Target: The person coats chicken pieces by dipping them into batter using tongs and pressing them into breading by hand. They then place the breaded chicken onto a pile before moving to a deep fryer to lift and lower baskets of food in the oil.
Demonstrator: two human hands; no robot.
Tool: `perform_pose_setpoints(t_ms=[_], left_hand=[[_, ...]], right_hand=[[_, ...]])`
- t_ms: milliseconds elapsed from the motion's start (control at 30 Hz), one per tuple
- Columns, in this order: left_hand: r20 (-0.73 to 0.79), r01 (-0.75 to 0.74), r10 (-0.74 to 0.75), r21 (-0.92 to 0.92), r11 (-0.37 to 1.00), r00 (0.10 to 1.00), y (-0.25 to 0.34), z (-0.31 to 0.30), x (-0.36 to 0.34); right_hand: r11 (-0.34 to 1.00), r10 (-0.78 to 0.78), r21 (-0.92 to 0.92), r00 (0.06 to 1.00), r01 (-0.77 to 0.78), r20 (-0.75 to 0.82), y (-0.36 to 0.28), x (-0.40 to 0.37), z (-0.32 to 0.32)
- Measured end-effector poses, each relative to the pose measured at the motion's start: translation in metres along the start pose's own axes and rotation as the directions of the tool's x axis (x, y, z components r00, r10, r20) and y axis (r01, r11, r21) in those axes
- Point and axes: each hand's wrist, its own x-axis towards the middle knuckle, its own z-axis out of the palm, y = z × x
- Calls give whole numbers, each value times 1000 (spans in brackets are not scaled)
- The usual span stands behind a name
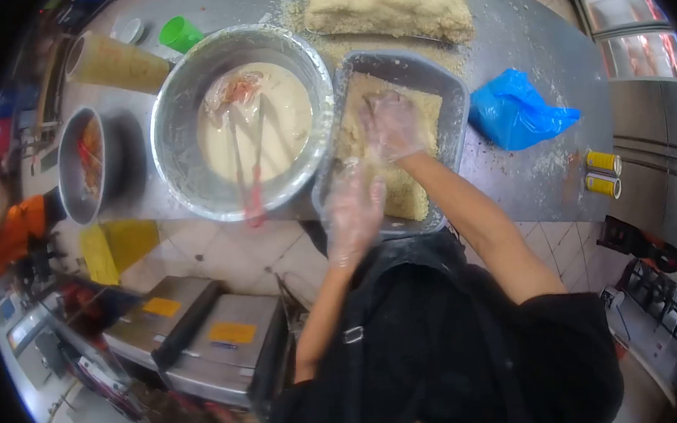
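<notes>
the right hand (pixel 390 126) lies with its fingers spread on the pale crumbs (pixel 406 196), which are inside the gray tub (pixel 454 115). the left hand (pixel 355 214), somewhat blurred, is also spread, at the tub's left side.

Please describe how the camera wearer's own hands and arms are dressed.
The left hand and right hand each wear a thin, see-through plastic glove, loose and wrinkled, reaching about the wrist. Both forearms are bare, and the sleeves are black and short, ending near the elbows. I can make out no markings on the gloves or sleeves.
</notes>
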Motion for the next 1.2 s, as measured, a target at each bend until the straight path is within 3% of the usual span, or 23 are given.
perform_pose_setpoints(t_ms=[67, 133, 167, 200, 233, 267, 300, 333, 367, 433, 500, 533, 600, 633, 667, 733, 833, 867, 933, 1000, 1033, 1100, 1200], left_hand=[[-39, -87, 86, -30, 996, 996, -9, 7, -5], [-76, -189, 187, -15, 982, 979, -17, 29, -5], [-90, -275, 277, 41, 961, 957, -22, 27, -5], [-71, -344, 345, 26, 938, 936, -17, 15, -7], [31, -525, 566, 418, 741, 824, -38, 40, -15], [-137, -520, 554, 219, 826, 821, -32, 20, -16], [-290, -532, 557, 167, 830, 778, -33, 21, -14], [-370, -522, 533, 138, 842, 761, -37, 23, -10], [-340, -489, 481, 68, 869, 808, -37, 30, -19], [-328, -471, 450, 15, 882, 831, -34, 16, -11], [-69, -140, 124, -339, 930, 990, -14, 0, -19], [-100, -153, 126, -333, 930, 987, -13, 0, -19], [-110, -189, 157, -402, 896, 981, -18, 3, -18], [-187, -349, 319, -157, 924, 929, -28, 15, -19], [-213, -345, 311, -151, 926, 926, -32, 26, -15], [8, -98, 107, -336, 937, 994, -20, 17, -15], [130, -78, 125, -321, 944, 983, -7, -12, -12], [187, -59, 124, -323, 945, 975, -7, -16, -18], [93, -76, 105, -274, 959, 990, -31, 22, -19], [73, -389, 388, 3, 921, 919, -42, 36, -19], [67, -390, 390, -4, 921, 918, -43, 40, -17], [285, -407, 387, 12, 913, 877, -47, 49, -8], [122, -429, 431, -42, 902, 894, -61, 76, -10]], right_hand=[[995, -10, -98, 997, 3, -73, -1, -9, -2], [981, -133, -162, 980, 108, -146, -4, -2, -9], [988, -78, -133, 997, 79, 16, -6, 0, -20], [980, -130, -160, 990, 119, -59, -10, -1, -20], [994, -86, -67, 995, 90, 56, -6, -2, -17], [1000, 14, -24, 1000, -14, 2, -18, -2, -20], [986, 34, -165, 999, -29, 28, -38, -6, -28], [970, -38, -244, 987, -1, -156, -44, -16, -9], [983, -39, -182, 999, 36, -17, -36, -22, 3], [948, -33, -319, 996, 6, -78, -34, -24, 22], [953, 18, -302, 999, -31, -44, -27, -27, 23], [958, 67, -280, 998, -66, -5, -28, -21, 23], [972, 35, -225, 992, -61, -120, -39, -14, 18], [981, 140, -122, 987, -149, -81, -45, -13, 11], [972, 229, -37, 973, -230, -28, -53, -7, -2], [965, 253, -53, 966, -256, -49, -71, 0, -16], [976, 197, -87, 979, -200, -41, -43, 4, -11], [974, 224, -31, 975, -224, -2, -24, -3, 7], [971, 233, 45, 972, -234, 28, -15, 7, 10], [991, 107, -113, 925, -70, 366, -10, 8, -33], [990, 107, -121, 925, -66, 365, 0, 8, -34], [990, -17, -101, 809, 94, 587, 41, 10, -29], [977, -83, -60, 625, 204, 776, 76, -3, -38]])
